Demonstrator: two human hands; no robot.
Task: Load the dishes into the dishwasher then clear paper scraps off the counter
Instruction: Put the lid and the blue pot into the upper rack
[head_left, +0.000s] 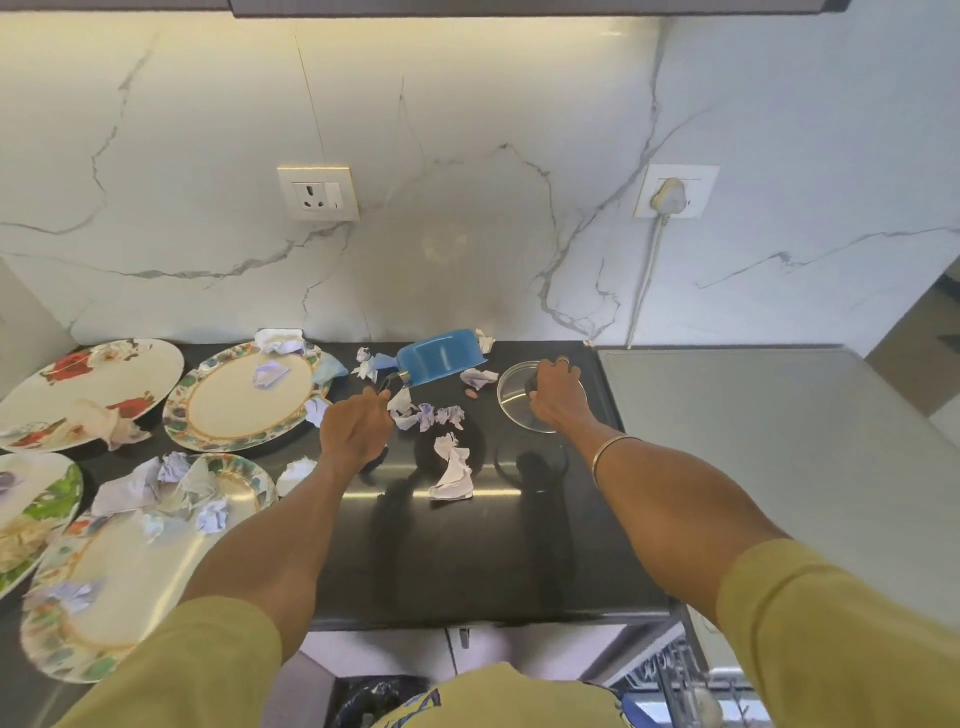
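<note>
Nearest, an open dishwasher rack shows at lower right, its load too blurred to read; on the black counter four patterned plates lie at left, strewn with paper scraps; farther back the left hand grips the handle of a tilted blue pan, and the right hand holds the knob of a glass lid; loading looks barely begun, and the scraps are all still to clear
</note>
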